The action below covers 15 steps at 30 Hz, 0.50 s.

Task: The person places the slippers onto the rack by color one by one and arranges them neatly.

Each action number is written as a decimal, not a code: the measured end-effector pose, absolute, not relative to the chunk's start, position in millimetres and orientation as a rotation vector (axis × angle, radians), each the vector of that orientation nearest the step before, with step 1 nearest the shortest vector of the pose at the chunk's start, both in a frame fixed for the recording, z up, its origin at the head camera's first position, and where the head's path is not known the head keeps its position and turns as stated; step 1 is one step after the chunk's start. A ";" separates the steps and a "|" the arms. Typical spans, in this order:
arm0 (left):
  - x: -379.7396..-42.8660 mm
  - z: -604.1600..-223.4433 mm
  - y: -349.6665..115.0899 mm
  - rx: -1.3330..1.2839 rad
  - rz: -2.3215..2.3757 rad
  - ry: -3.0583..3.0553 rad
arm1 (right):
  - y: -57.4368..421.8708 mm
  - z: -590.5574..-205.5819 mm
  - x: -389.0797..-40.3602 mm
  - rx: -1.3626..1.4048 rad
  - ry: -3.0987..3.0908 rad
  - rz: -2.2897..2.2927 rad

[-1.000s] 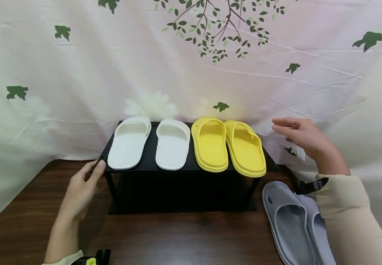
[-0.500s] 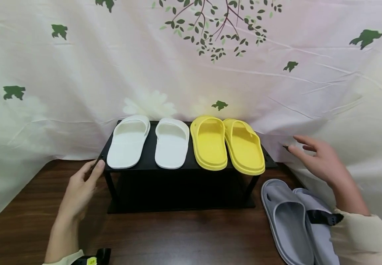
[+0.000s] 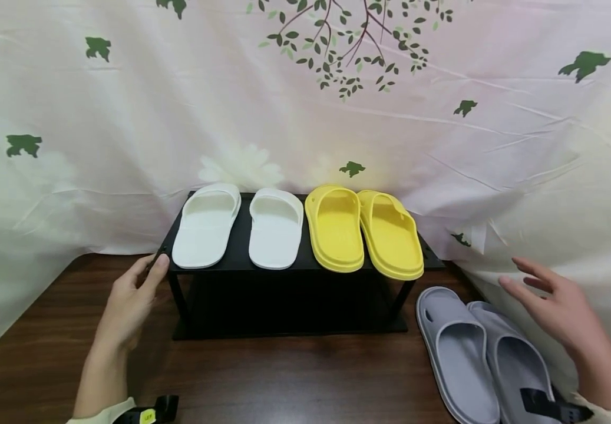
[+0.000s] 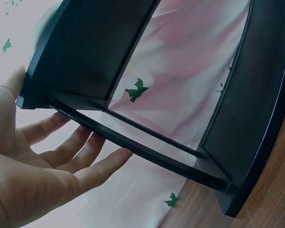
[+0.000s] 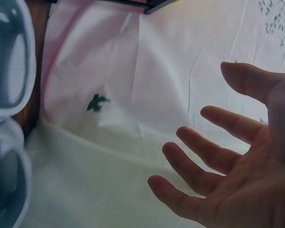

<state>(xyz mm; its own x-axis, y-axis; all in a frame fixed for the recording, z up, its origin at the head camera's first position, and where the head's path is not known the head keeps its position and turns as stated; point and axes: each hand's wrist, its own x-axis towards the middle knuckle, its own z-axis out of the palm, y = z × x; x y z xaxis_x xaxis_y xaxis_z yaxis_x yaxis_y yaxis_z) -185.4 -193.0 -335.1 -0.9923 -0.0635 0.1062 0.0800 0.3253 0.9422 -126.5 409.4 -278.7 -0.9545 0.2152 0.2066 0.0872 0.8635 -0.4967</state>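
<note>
A black two-level shoe rack [image 3: 239, 242] stands against the cloth, with a pair of white slippers [image 3: 201, 241] and a pair of yellow slippers [image 3: 337, 235] on its top shelf. My left hand [image 3: 125, 309] holds the rack's left end, thumb at the top board's edge and fingers against the side bar [image 4: 147, 153]. Over at the right, my right hand [image 3: 562, 306] hovers with fingers apart, holding nothing. A pair of grey slippers [image 3: 464, 359] lies on the floor nearest to it, partly covered by the wrist camera. The right wrist view shows the same spread hand [image 5: 237, 175].
A pale cloth [image 3: 263, 118] with printed leaves and birds hangs behind the rack and along both sides. Dark wood flooring [image 3: 284, 377] runs in front. The rack's lower shelf [image 3: 289, 312] sits in shadow.
My right hand has moved down and to the right, from beside the yellow slippers to above and right of the grey ones. My left hand stays on the rack.
</note>
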 end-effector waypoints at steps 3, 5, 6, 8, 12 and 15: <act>-186.0 -333.7 -192.2 -0.013 -1.766 -2.453 | 418.2 -288.7 -116.1 -0.292 -2.761 0.733; -186.3 -333.0 -191.8 -0.008 -1.768 -2.456 | 425.1 -294.7 -109.7 -0.319 -2.749 0.724; -186.3 -332.7 -191.5 -0.005 -1.770 -2.455 | 428.6 -297.7 -106.7 -0.326 -2.739 0.733; -186.2 -332.1 -191.2 -0.002 -1.770 -2.459 | 435.4 -302.9 -101.0 -0.352 -2.723 0.743; -185.8 -332.3 -191.5 -0.004 -1.773 -2.454 | 444.5 -308.0 -92.9 -0.439 -2.763 0.781; -185.3 -334.1 -192.5 -0.010 -1.772 -2.450 | 449.5 -311.1 -89.0 -0.489 -2.838 0.773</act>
